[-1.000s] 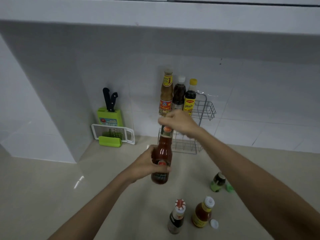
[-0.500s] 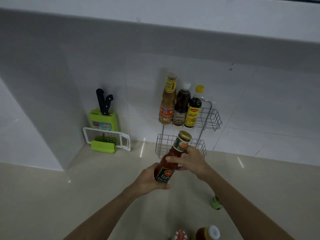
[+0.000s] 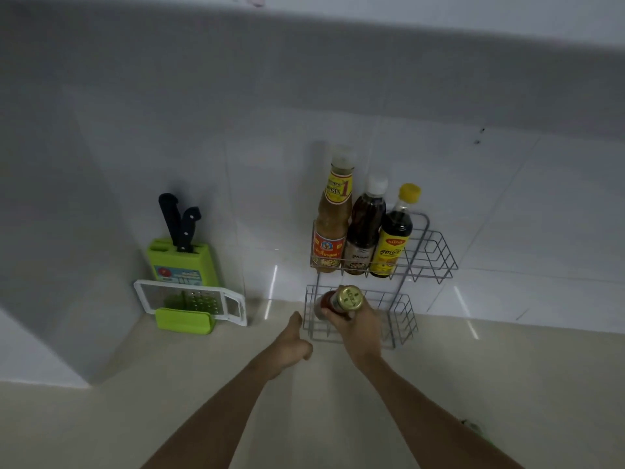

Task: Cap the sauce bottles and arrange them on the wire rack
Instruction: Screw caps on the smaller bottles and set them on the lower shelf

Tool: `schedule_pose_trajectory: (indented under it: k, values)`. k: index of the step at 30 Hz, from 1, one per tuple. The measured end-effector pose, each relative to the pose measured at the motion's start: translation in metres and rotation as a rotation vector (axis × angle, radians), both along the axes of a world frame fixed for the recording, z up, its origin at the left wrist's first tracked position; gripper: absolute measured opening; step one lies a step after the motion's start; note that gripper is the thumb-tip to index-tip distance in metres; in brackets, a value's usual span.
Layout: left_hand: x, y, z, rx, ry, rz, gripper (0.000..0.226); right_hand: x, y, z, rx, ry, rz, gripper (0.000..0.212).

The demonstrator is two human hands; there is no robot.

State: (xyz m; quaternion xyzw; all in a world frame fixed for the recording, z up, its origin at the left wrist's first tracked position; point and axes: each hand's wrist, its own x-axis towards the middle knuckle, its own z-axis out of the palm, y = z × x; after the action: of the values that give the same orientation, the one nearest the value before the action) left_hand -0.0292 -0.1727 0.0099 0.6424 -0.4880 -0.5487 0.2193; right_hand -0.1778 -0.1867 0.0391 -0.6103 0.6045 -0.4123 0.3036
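From the head view, my right hand [image 3: 360, 328] grips the red sauce bottle [image 3: 329, 303] around its neck, just under the gold cap [image 3: 350, 297], which is already on. The bottle sits at the left end of the lower basket [image 3: 400, 319] of the wire rack [image 3: 436, 255]; whether its base has touched down I cannot tell. My left hand [image 3: 292, 343] hangs just beside the rack's left edge, loosely curled, grasping nothing and touching no bottle. On the upper basket three capped bottles stand side by side: a tall orange-brown one [image 3: 333, 228], a dark one with a white cap [image 3: 363, 231], and a dark one with a yellow cap [image 3: 392, 238]. So I judge four bottles capped, three shelved, this one nearly placed. The surface [image 3: 135, 418] near me shows no further bottles; only something green [image 3: 473, 428] at the right edge, too small to identify.
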Motion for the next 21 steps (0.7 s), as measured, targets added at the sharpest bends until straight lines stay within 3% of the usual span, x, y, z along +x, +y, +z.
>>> schedule_pose_trajectory:
  k: [6,15,21]
  values:
    - [-0.003,-0.014,-0.009,0.049,0.075,0.024,0.099,0.002,-0.024,0.001,0.069,0.119,0.034,0.026]
    - [-0.004,-0.016,-0.007,0.075,0.04,-0.017,0.103,0.012,-0.049,-0.007,0.156,0.263,0.121,0.051]
    - [-0.005,-0.016,-0.002,0.063,0.055,-0.038,0.097,0.019,-0.059,-0.007,0.201,0.261,0.149,0.058]
